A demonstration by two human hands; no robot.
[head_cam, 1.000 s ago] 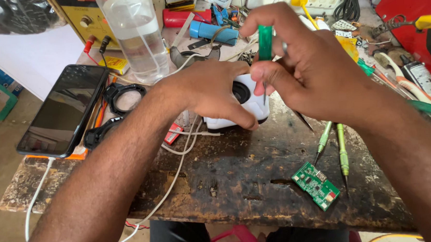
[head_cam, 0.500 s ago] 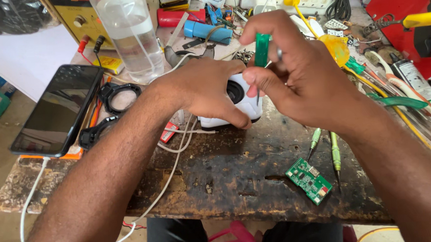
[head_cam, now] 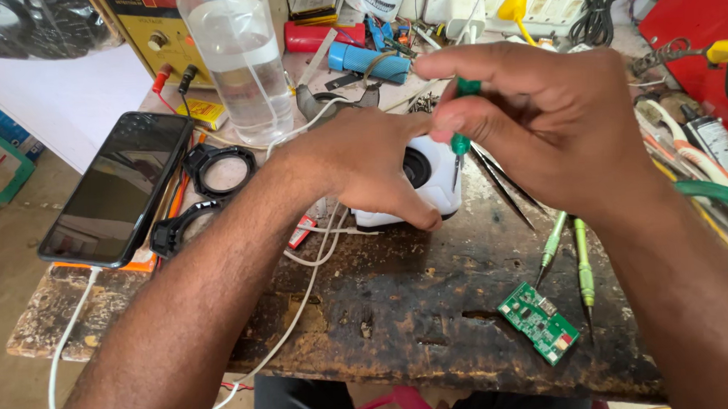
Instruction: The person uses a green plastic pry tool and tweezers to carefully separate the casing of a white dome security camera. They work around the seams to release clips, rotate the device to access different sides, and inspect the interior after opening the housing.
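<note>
My left hand grips a small white device with a round dark opening, holding it down on the worn wooden bench. My right hand pinches a green-handled screwdriver upright, its tip pointing down into the device's top. The fingers hide most of the handle. A green circuit board lies on the bench to the right, nearer me.
A black phone on a white cable lies at left beside two black rings. A clear plastic bottle stands behind. Two green screwdrivers and black tweezers lie right of the device. Tools clutter the back and right.
The view shifted slightly; my right hand has moved the screwdriver a little lower and closer over the device. My left hand keeps its grip on the device.
</note>
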